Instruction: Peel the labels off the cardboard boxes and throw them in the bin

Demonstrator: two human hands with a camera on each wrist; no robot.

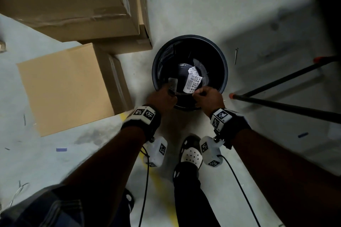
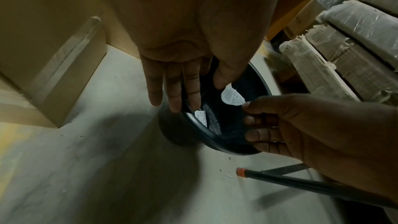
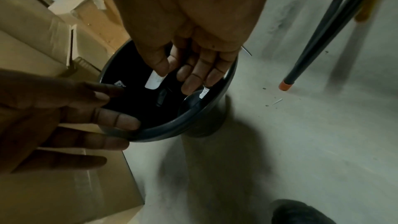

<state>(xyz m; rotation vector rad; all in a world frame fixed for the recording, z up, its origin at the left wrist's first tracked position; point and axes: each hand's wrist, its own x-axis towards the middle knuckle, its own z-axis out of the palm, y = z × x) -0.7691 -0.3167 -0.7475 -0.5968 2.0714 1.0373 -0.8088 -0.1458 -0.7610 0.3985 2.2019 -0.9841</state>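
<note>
A round black bin (image 1: 226, 72) stands on the concrete floor, and both my hands hover over its near rim. My right hand (image 1: 200, 94) pinches a white label (image 1: 193, 83) printed with codes between thumb and forefinger; the label (image 3: 154, 80) hangs down into the bin's mouth (image 3: 172, 125). My left hand (image 1: 166, 92) holds nothing, its fingers (image 2: 174, 94) straight over the rim (image 2: 215, 144). Another label (image 2: 201, 117) lies inside the bin. Plain cardboard boxes (image 1: 64, 86) stand to the left, a bigger one (image 1: 64, 2) behind.
Black poles with orange tips (image 1: 276, 105) cross the floor right of the bin. My foot in a white clog (image 1: 191, 153) is just behind it. Wrapped stacks (image 2: 344, 48) stand beyond the bin. Small scraps dot the floor.
</note>
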